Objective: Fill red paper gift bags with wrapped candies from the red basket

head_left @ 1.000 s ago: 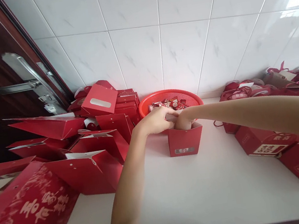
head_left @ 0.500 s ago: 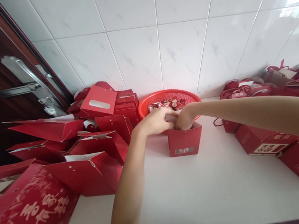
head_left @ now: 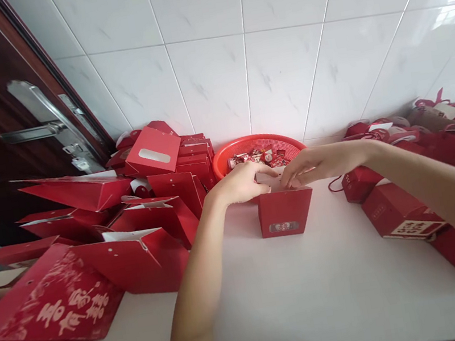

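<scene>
The right hand (head_left: 317, 163) has come up out of the small red box (head_left: 284, 211): 0.5 s ago its fingers were sunk inside the opening, and now it lies flat above the top edge, fingers stretched leftward and spread, clasping nothing. The left hand (head_left: 241, 182) has barely shifted; it stays curled at the box's left top edge, fingertips pinching the pale inner flap there. The view has also slid a little to the left, so the boxes at the right sit closer to the frame edge.

The small red box stands upright on the white counter (head_left: 299, 297), near the middle, just in front of the red basket (head_left: 226, 162). It is matte card, square-cornered, with a small rounded window low on its near face. The basket is round, perforated plastic, holding glossy red and white wrapped sweets (head_left: 260, 158), and it touches the far tiled wall (head_left: 279, 58), whose large white tiles are shiny and faintly veined. At the left lies a loose heap of open red paper bags (head_left: 136, 248), creased, white inside, 1 printed with white characters. At the right lie flat closed boxes (head_left: 403, 217) with labels. A dark wooden door with a metal handle (head_left: 35, 132) stands far left
</scene>
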The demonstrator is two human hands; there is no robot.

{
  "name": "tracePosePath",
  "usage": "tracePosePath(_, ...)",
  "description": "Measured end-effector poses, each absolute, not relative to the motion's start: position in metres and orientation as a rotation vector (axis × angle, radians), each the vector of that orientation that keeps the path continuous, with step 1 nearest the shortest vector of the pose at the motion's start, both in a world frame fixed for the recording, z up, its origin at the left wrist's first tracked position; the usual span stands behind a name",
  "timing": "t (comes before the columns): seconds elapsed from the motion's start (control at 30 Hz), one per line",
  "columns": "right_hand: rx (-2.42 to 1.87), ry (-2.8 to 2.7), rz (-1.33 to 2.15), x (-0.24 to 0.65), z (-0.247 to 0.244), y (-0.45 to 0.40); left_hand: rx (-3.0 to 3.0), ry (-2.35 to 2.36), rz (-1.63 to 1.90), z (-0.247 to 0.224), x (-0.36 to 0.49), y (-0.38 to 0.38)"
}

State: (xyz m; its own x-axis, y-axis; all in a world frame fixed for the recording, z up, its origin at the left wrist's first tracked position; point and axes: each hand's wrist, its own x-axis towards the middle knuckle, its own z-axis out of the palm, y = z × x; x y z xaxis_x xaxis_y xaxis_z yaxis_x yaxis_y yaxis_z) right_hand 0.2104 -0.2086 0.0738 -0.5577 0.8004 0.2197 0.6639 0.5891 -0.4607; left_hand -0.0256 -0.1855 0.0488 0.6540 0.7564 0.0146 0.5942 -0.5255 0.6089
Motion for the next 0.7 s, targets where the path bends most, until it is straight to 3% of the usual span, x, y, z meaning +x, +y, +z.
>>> tracePosePath(0.07, -1.163, -2.467, 0.601, 0.217, 0.068, -0.225, 2.296, 1.049, 0.376, 0.048, -0.026, -0.185)
tracePosePath(0.23, -1.235, -1.929, 0.34, 0.224, 0.022, -0.242, 2.293, 0.969, 0.374, 0.046, -0.028, -0.181)
tracePosePath(0.37, -1.238, -1.733, 0.515, 0.222, -0.01, -0.234, 2.298, 0.93, 0.416, 0.042, -0.028, -0.177)
tracePosePath(0.47, -1.208, -1.686, 0.583, 0.215, -0.021, -0.227, 2.306, 0.895, 0.479, 0.037, -0.026, -0.173)
tracePosePath(0.7, -1.162, -1.546, 0.383, 0.202, -0.035, -0.213, 2.311, 0.849, 0.525, 0.035, -0.03, -0.168)
